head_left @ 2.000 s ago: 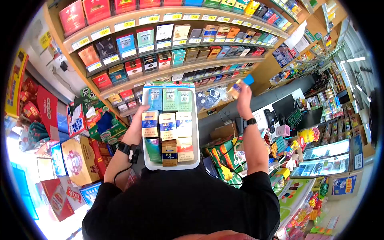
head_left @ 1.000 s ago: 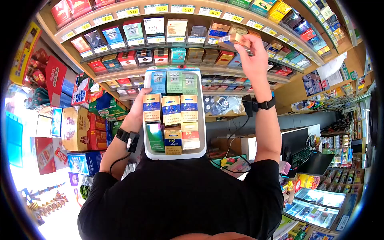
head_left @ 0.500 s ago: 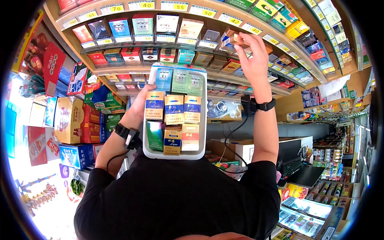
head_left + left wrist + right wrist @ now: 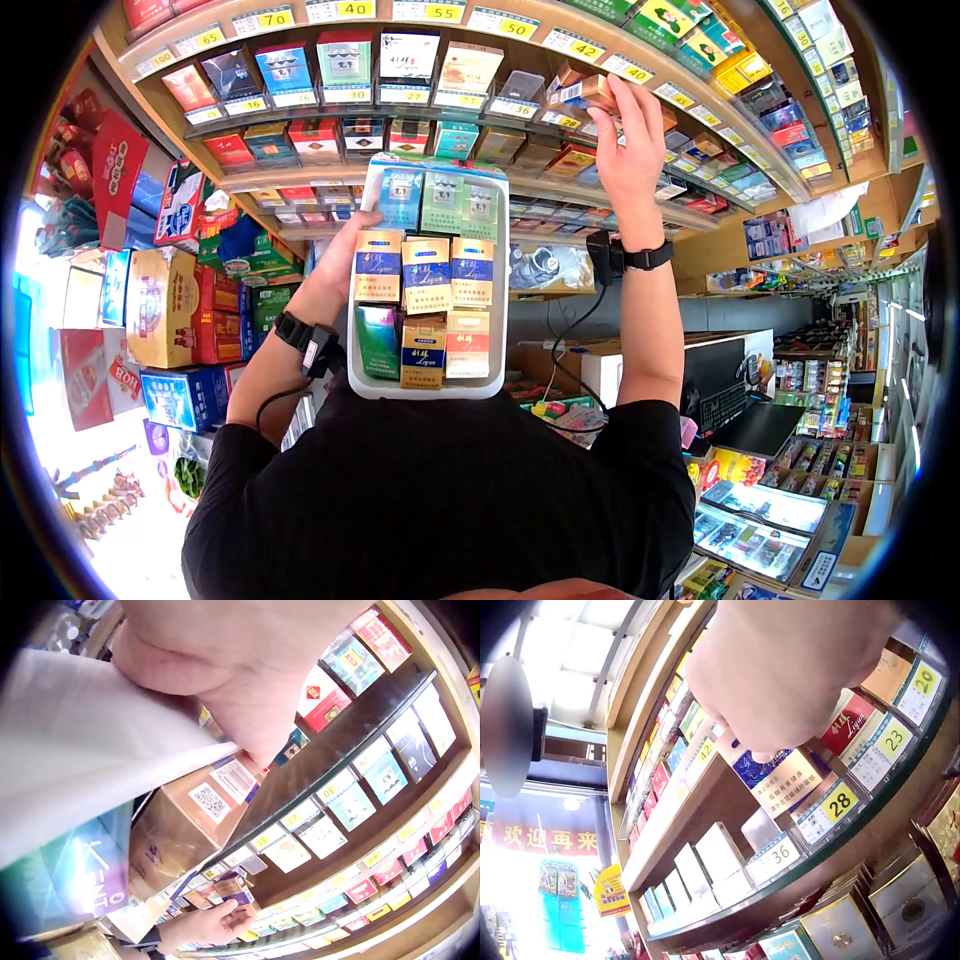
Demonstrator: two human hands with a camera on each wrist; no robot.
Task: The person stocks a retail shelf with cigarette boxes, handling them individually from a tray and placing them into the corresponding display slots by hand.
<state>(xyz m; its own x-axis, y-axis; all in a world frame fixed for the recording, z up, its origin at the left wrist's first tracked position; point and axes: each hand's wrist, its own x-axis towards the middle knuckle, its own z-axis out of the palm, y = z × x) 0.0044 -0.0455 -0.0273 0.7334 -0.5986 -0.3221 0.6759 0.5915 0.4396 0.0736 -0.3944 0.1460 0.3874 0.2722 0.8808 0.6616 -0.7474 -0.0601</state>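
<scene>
My left hand (image 4: 340,262) grips the left side of a white plastic tray (image 4: 430,392) held in front of my chest. Several cigarette packs stand in it: blue and pale green ones at the far end, gold-and-blue ones (image 4: 428,275) in the middle, a dark green one (image 4: 380,342) near the front. At the shelf, my right hand (image 4: 634,155) pinches a gold-and-blue cigarette pack (image 4: 789,784) between thumb and fingers. That pack is tilted just above the price tag reading 28 (image 4: 838,808), beside the slot marked 36 (image 4: 778,855).
Curved wooden shelves (image 4: 300,110) carry rows of cigarette packs with price tags. Stacked cartons (image 4: 165,305) stand to the left. On the right are a keyboard (image 4: 722,405) and a lit glass case (image 4: 760,530). Cables hang from both wrist cameras.
My right hand has brought the cigarette pack from low on the right up to the shelf, and it now sits at the 28 slot. The left hand keeps holding the tray.
</scene>
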